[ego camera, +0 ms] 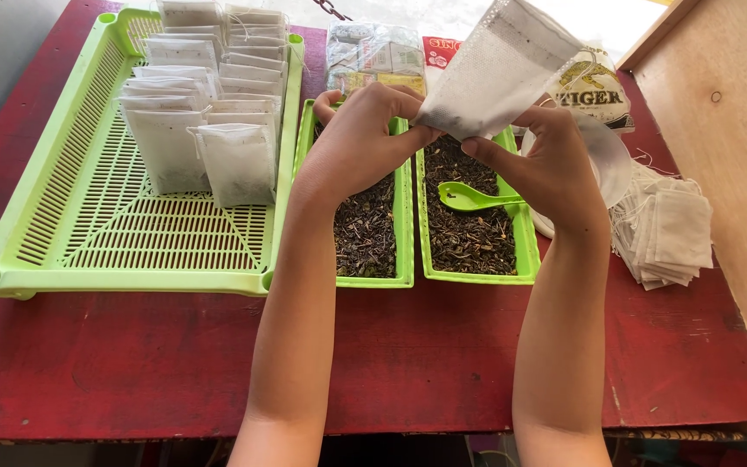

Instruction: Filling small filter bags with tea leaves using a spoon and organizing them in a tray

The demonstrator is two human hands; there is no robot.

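Observation:
Both my hands hold one white mesh tea bag (499, 69) raised above two narrow green trays of loose dark tea leaves. My left hand (358, 138) pinches the bag's lower left corner over the left leaf tray (405, 225). My right hand (555, 164) grips its lower right edge over the right leaf tray (525, 251). A green plastic spoon (470, 198) lies on the leaves in the right tray, just below my right hand.
A large green slotted tray (131, 242) at the left holds several filled tea bags (201, 112) in rows. A stack of empty white bags (672, 238) lies at the right. Plastic packets (373, 56) sit behind the trays. A wooden board (728, 130) borders the red table (391, 355).

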